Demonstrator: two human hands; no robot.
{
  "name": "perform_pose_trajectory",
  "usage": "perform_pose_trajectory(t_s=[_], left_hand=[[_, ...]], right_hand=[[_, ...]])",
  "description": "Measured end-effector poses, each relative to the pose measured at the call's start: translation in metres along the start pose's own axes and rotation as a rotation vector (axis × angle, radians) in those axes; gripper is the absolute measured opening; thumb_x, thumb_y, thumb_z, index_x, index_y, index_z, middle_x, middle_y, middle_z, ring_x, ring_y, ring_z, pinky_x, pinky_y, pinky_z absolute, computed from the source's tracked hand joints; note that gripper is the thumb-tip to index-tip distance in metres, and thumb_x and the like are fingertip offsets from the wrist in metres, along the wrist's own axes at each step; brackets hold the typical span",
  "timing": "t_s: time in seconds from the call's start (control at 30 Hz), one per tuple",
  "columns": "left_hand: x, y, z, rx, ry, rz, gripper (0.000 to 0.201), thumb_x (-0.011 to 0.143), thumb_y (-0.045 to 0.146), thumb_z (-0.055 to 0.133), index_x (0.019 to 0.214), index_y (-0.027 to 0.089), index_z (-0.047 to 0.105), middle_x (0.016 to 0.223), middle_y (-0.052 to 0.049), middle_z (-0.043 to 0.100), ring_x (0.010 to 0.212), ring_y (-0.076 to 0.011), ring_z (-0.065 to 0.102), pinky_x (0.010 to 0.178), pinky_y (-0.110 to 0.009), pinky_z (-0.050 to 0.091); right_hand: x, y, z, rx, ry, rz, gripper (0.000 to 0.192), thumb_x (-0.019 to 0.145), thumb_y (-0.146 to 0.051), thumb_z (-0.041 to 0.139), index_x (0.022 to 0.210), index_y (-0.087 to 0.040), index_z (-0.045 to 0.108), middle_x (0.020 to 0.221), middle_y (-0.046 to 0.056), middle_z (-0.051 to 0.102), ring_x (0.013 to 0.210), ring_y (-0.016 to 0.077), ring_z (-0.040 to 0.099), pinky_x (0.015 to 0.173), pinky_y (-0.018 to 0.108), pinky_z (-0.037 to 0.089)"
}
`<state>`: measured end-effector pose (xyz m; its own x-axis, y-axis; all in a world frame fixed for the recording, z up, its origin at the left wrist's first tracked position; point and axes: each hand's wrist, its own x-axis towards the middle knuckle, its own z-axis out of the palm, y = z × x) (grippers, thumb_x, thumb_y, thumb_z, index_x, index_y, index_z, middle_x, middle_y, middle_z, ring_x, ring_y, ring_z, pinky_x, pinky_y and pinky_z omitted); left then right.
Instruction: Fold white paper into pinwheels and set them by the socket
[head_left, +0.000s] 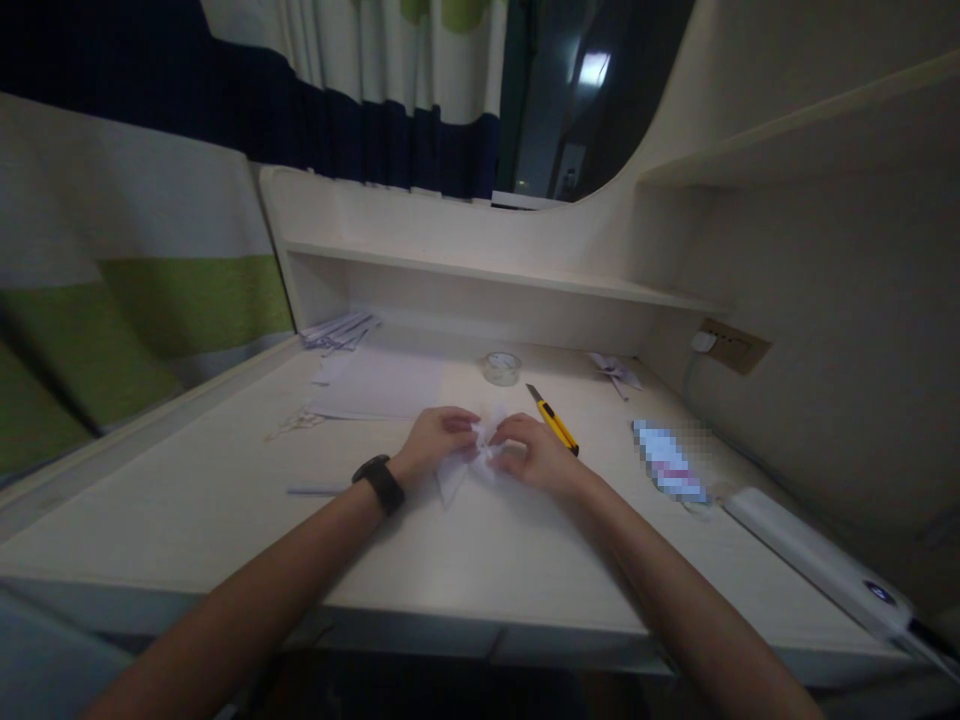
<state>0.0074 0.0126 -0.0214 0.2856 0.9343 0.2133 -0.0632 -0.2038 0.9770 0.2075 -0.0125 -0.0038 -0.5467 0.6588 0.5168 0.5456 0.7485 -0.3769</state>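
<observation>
Low over the middle of the desk, a white folded paper pinwheel [452,478] is pinched between my two hands. My left hand [439,440], with a dark watch on its wrist, grips it from the left. From the other side, my right hand [538,455] has its fingers closed on the paper near the centre. Both sets of fingertips cover part of the folds. A yellow utility knife [556,423] lies just beyond my right hand, its blade pointing away. Beside my left wrist rests a thin rolled paper stick [315,491].
A clear tape roll [502,370] lies behind my hands. Paper sheets [386,380] and several paper strips [341,331] are at the back left. Another paper pinwheel [615,370] lies back right. A blurred-out phone-like object [670,462] and a long white device [814,555] are at right.
</observation>
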Motion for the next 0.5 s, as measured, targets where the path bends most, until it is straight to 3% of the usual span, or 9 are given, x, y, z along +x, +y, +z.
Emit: perform_pose_trajectory(t_s=[0.5], left_hand=[[-0.003,0.012,0.003,0.059,-0.023,0.035,0.035,0.059,0.023,0.072,0.091,0.009,0.065,0.070,-0.004,0.065,0.060,-0.0140,0.061,0.061,-0.030,0.052]], right_hand=[[0.001,-0.009,-0.001,-0.026,-0.008,-0.009,0.015,0.074,-0.021,0.066,0.088,-0.018,0.067,0.091,0.008,0.066,0.090,0.0212,0.059,0.084,0.036,0.045]])
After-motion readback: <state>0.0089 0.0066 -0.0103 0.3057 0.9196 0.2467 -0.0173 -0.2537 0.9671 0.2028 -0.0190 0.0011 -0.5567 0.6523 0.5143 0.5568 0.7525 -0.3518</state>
